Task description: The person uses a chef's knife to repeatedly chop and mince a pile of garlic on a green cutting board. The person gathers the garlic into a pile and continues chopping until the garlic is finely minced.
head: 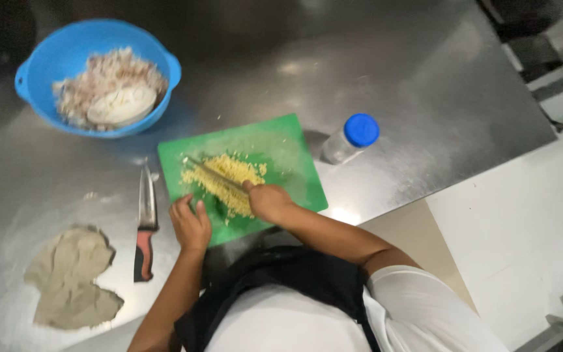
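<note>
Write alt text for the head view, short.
A person's right hand holds a knife across a pile of finely chopped yellow food on a green cutting board, the left hand resting at the board's near edge. On the steel counter: a red-handled knife, blue colander, blue-lidded jar, beige cloth.

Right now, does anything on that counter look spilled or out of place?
A few yellow bits lie off the green cutting board on the steel counter. A spare red-handled knife lies loose beside it.

White short-sleeved shirt (pixel 425 306), black apron (pixel 294 280), bare forearms
</note>
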